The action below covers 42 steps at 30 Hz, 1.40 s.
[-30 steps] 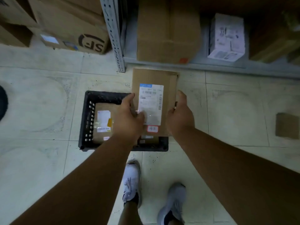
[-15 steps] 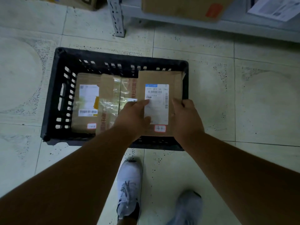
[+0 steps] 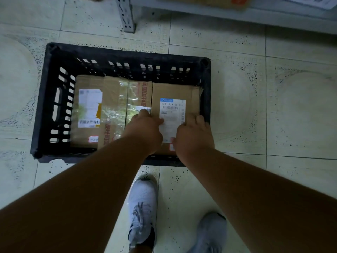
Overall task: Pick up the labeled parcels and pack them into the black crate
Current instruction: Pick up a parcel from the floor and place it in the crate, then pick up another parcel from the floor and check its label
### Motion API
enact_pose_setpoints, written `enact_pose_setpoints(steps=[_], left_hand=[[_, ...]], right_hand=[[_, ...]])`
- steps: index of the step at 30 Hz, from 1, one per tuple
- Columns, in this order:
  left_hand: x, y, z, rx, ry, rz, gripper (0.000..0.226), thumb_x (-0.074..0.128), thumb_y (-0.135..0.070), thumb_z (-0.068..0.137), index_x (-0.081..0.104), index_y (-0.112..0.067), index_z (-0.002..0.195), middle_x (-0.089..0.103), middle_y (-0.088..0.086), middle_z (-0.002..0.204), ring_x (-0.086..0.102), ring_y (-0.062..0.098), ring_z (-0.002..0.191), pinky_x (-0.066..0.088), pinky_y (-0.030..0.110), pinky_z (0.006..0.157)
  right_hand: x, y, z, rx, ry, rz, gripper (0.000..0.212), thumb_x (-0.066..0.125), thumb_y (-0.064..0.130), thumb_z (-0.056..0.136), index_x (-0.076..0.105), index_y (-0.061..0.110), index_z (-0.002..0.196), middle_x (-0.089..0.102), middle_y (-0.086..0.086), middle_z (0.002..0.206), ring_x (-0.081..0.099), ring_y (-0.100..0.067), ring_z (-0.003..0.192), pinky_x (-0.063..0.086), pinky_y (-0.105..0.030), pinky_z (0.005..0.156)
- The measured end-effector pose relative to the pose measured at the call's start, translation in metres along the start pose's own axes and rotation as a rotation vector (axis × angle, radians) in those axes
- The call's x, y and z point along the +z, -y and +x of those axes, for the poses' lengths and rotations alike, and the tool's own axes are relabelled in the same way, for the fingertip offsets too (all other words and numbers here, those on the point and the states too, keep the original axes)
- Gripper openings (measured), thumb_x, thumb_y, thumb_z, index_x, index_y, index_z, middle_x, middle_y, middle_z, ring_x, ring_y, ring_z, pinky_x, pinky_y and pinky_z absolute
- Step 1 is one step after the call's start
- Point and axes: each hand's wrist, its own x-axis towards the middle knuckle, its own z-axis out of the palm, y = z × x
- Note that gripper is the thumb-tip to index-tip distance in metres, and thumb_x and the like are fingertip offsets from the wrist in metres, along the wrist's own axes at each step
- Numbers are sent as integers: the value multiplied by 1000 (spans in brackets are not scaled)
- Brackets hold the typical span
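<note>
— Where is the parcel?

— The labeled parcel (image 3: 175,99) lies flat in the right part of the black crate (image 3: 45,99), just beside a taped parcel (image 3: 113,106) on its left, label up.

— And the hands?

— Both rest on its near half. The left hand (image 3: 145,130) lies at its left edge, fingers (image 3: 144,113) curled down over the seam between the two parcels. The right hand (image 3: 193,136) presses on the near right corner, fingers bent. Whether either really grips the parcel, I cannot tell.

— The crate?

— On the tiled floor (image 3: 273,106), just beyond two grey shoes (image 3: 142,207).
</note>
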Motion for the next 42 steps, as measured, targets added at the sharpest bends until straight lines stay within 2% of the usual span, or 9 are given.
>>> enact_pose_setpoints(steps=[6, 11, 16, 21, 25, 31, 35, 39, 42], left_hand=[[-30, -14, -11, 0, 27, 60, 46, 61, -18, 89, 56, -25, 134, 47, 10, 129, 55, 31, 114, 53, 37, 93], [-125, -59, -73, 133, -285, -69, 40, 55, -17, 92, 59, -22, 131, 48, 10, 133, 54, 31, 115, 48, 38, 92], [-259, -129, -194, 251, -528, -306, 31, 54, -15, 91, 64, -19, 120, 54, 6, 123, 59, 24, 100, 50, 34, 79], [-370, -199, -312, 477, -607, -440, 28, 60, -17, 89, 64, -23, 116, 57, 0, 118, 61, 17, 97, 50, 28, 77], [-420, -258, -379, 669, -612, -439, 26, 58, -22, 92, 62, -25, 117, 56, -4, 118, 59, 12, 96, 47, 24, 74], [-441, -343, -440, 993, -663, -191, 26, 63, -17, 89, 66, -15, 115, 61, 4, 111, 61, 18, 94, 46, 29, 77], [-424, -419, -463, 1117, -558, -85, 28, 62, -19, 90, 63, -15, 118, 59, 6, 116, 58, 20, 100, 49, 34, 85], [-383, -504, -479, 1287, -472, -25, 28, 60, -20, 89, 61, -18, 117, 57, 2, 110, 51, 10, 89, 47, 30, 76], [-335, -572, -484, 1309, -391, -49, 34, 62, -21, 88, 56, -22, 122, 57, -3, 114, 56, 9, 89, 44, 24, 72]], right_hand=[[-41, -4, 1, -104, 59, 4, 51, 69, 42, 86, 59, 17, 130, 45, -9, 140, 37, -29, 131, 33, -45, 108], [-149, -1, -41, -134, -255, 249, 43, 61, 21, 91, 52, 18, 133, 49, -9, 133, 45, -29, 123, 39, -40, 97], [-308, -15, -137, -64, -488, 538, 38, 63, 19, 90, 58, 15, 128, 54, -9, 129, 51, -28, 118, 46, -45, 95], [-448, -36, -253, 35, -687, 694, 35, 66, 25, 90, 61, 15, 123, 57, -5, 122, 55, -20, 110, 42, -28, 86], [-515, -59, -337, 110, -854, 744, 36, 69, 21, 88, 61, 12, 122, 55, -7, 122, 54, -18, 111, 40, -23, 87], [-547, -118, -424, 255, -1035, 731, 39, 71, 21, 88, 59, 14, 124, 54, -3, 122, 50, -10, 110, 37, -12, 87], [-534, -181, -479, 411, -1130, 745, 41, 75, 19, 85, 61, 13, 122, 48, 5, 117, 49, -7, 104, 38, -17, 87], [-508, -259, -539, 592, -1147, 794, 46, 75, 25, 85, 56, 19, 127, 44, 12, 122, 52, -8, 112, 45, -23, 91], [-485, -322, -578, 741, -1133, 774, 49, 76, 30, 83, 55, 25, 127, 47, 12, 123, 46, 5, 104, 38, -3, 78]])
